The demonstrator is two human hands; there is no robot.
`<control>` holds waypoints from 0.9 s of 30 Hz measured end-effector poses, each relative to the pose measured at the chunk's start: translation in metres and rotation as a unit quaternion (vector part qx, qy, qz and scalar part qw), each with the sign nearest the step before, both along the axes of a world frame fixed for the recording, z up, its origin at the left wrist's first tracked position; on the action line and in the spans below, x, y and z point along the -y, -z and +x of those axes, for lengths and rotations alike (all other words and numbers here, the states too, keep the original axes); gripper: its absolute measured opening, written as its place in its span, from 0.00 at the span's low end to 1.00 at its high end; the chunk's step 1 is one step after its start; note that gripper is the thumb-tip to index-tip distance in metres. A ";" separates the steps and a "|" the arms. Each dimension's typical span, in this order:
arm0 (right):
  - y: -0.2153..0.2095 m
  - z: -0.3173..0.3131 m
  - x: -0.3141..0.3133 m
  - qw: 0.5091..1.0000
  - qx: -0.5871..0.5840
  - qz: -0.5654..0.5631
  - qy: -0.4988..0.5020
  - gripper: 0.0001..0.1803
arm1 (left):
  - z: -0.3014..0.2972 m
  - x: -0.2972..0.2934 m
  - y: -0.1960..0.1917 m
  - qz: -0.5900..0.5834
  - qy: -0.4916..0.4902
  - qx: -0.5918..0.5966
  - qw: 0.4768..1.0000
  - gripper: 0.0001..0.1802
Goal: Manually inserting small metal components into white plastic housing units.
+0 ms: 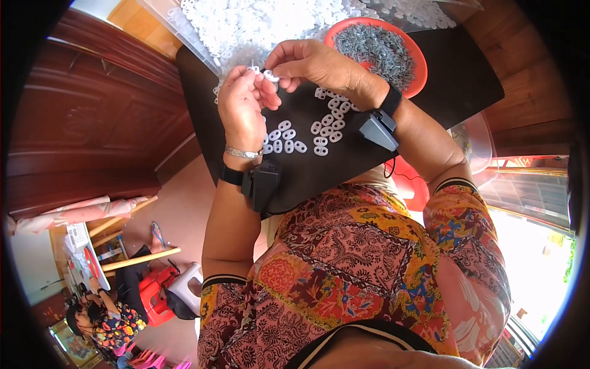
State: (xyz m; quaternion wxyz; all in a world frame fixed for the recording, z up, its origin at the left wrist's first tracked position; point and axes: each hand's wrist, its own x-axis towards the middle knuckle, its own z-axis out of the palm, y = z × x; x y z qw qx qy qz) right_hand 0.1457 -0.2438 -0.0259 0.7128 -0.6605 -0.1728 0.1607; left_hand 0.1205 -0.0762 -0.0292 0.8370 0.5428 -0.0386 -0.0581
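The left hand pinches a small white piece at its fingertips, raised over the far left part of the black table; a thin metal bit seems to stand up from it. For good work, this hand would best hold the piece by its edges, steady and with the holes uncovered. The right hand, thumb and forefinger bent together, meets a second white piece beside the first; whether it grips that or only touches it, one cannot tell. Its fingertips would do best with light, straight pressure, lined up by eye, since a tilted fit could well slip or jam.

Counted from left to right: one clear bin, its white heap past counting; two pieces at the fingertips, as far as can be told; about eight in the left group, one or so partly hidden by the wrist; about a dozen or more in the right group, some under the forearm; one orange bowl, its grey metal bits too many to number
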 end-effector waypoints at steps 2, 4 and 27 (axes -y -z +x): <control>-0.001 0.000 0.000 1.000 -0.013 0.012 0.007 0.10 | -0.001 0.001 -0.002 0.004 0.000 0.010 1.000 0.10; -0.001 0.000 -0.001 1.000 -0.003 0.005 0.009 0.09 | -0.001 0.002 -0.003 -0.003 0.005 0.008 1.000 0.09; -0.010 0.001 0.004 0.989 0.111 0.002 0.101 0.09 | -0.005 0.011 0.003 0.098 -0.009 0.039 0.994 0.08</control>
